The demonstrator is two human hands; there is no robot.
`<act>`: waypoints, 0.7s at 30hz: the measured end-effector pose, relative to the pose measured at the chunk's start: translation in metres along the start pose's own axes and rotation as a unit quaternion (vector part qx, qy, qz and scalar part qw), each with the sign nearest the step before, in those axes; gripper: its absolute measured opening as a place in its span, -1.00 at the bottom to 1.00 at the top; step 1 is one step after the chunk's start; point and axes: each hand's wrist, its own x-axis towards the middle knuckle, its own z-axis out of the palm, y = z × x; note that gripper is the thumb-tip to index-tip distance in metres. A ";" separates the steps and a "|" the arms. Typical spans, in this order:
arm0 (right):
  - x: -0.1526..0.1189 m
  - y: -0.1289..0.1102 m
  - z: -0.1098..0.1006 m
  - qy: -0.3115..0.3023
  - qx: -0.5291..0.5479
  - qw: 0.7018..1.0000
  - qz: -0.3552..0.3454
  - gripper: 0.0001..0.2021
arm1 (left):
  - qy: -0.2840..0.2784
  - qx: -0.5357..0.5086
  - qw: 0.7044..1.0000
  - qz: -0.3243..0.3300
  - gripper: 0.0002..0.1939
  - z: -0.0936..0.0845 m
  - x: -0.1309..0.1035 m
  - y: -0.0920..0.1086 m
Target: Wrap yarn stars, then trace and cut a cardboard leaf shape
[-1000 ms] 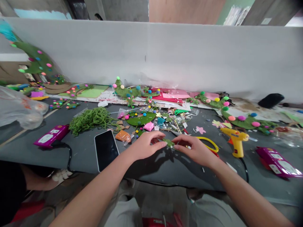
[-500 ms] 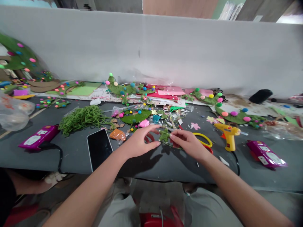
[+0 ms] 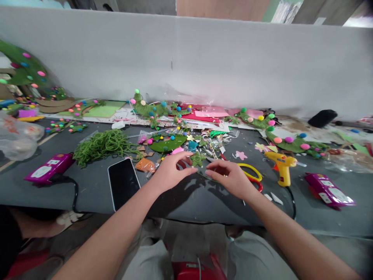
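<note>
A small star wrapped in green yarn [image 3: 198,159] is held up at the fingertips of my left hand [image 3: 171,171], whose thumb and fingers curve around its left side. My right hand [image 3: 229,175] is just to the right and a little lower, its thumb and fingers closed together on a thin strand of green yarn [image 3: 207,177] that runs below the star. The tips of the right fingers are apart from the star. Scissors with yellow and red handles [image 3: 250,171] lie partly behind my right hand.
A phone [image 3: 124,182] and a heap of green yarn [image 3: 105,146] lie left. To the right are a yellow glue gun [image 3: 282,165] with a black cord and a purple packet [image 3: 328,189]. Scraps and pom-pom-covered green shapes [image 3: 288,142] line the back, before a white partition [image 3: 175,58].
The star has risen slightly and turned more toward me. My right fingers have moved off the star, a little down and left, leaving a gap between them and it.
</note>
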 end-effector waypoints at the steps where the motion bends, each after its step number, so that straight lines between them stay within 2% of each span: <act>1: 0.000 -0.001 0.002 -0.001 -0.006 1.000 -0.008 -0.73 | 0.005 0.000 1.000 -0.003 -0.49 0.001 0.000 0.000; 4: 0.000 -0.004 0.008 0.004 -0.004 1.000 -0.028 -0.76 | 0.005 0.001 1.000 -0.001 -0.52 0.006 0.000 0.001; 11: 0.000 -0.006 0.013 0.015 -0.020 0.999 -0.024 -0.74 | -0.010 0.025 1.000 0.005 -0.53 0.010 -0.001 0.001; 14: -0.001 -0.009 0.012 0.017 -0.055 0.998 -0.037 -0.75 | -0.030 0.049 0.998 0.001 -0.49 0.008 -0.004 0.001; 17: -0.003 -0.011 0.007 -0.001 -0.091 0.995 -0.042 -0.76 | -0.054 0.094 0.994 -0.007 -0.42 -0.002 -0.003 -0.003; 19: -0.004 -0.012 0.001 -0.037 -0.118 0.992 -0.032 -0.77 | -0.036 0.142 0.989 -0.016 -0.48 -0.013 0.005 -0.010; 21: -0.007 -0.011 -0.003 -0.083 -0.144 0.986 -0.014 -0.76 | 0.027 0.201 0.979 -0.030 -0.65 -0.025 0.019 -0.019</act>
